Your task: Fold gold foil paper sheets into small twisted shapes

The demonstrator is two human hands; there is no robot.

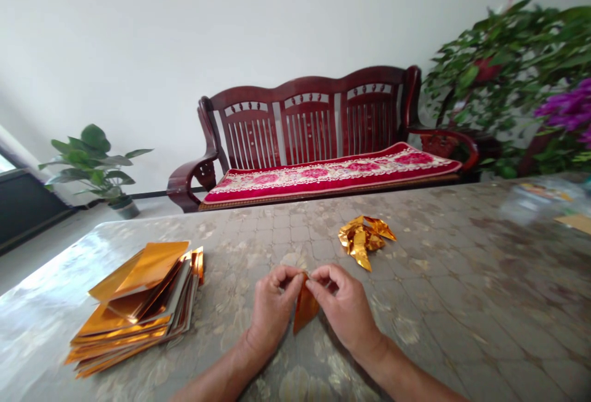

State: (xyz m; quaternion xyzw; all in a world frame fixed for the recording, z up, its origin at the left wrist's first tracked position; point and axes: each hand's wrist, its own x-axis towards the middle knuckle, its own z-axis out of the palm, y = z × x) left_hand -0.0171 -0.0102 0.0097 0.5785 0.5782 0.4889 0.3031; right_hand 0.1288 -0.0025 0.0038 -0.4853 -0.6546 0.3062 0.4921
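Note:
Between my two hands is a small folded piece of gold foil paper [305, 311], its lower point hanging down close to the tabletop. My left hand [276, 301] pinches its upper edge between thumb and forefinger. From the other side, my right hand [342, 303] pinches the same upper edge, the fingertips of both hands nearly meeting. Just beyond my right hand lie crumpled, folded gold foil pieces [362, 239]. Left of my hands rises a loose stack of gold foil sheets [138, 303], its layers spread unevenly.
A patterned cover spreads over the table [443, 279]. At the right edge are a clear plastic bag [540, 196] and a tan flat piece [575, 223]. Behind the table stand a dark red wooden bench [305, 122], a potted plant [99, 165] and leafy greenery [508, 69].

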